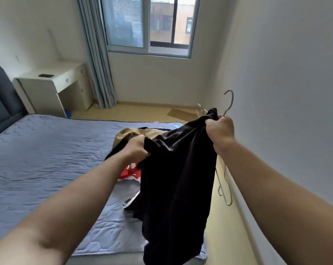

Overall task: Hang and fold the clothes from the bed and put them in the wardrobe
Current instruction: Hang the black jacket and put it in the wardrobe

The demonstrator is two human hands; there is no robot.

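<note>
Nearest: black garment (177,178), lifted off the bed (37,150), lower end trailing over the near corner of the mattress. Soft, thin, limp cloth that looks light and drapes in long folds with no stiffness. Judged likely to slide off bare wire unless seated well at its top edge. Left grip (138,148) closed round a bunched part of the top edge. Right grip (220,131) closed round the other top corner and, in the same fist, the neck of a wire hanger (232,100), hook up, frame dangling below the wrist beside the wall. Best hold, by my reckoning: the top hem at both ends, so the cloth spreads flat. Beyond the hands, a pile on the bed: red-and-white piece (128,172), tan garment (127,133), something dark with white trim. Print on the red piece not readable; no label or brand legible anywhere. Farther off: flat cardboard (178,112) on the floor, white surface (47,77) by the headboard, grey-blue curtain (97,54), window (148,25). Wardrobe not in view
</note>
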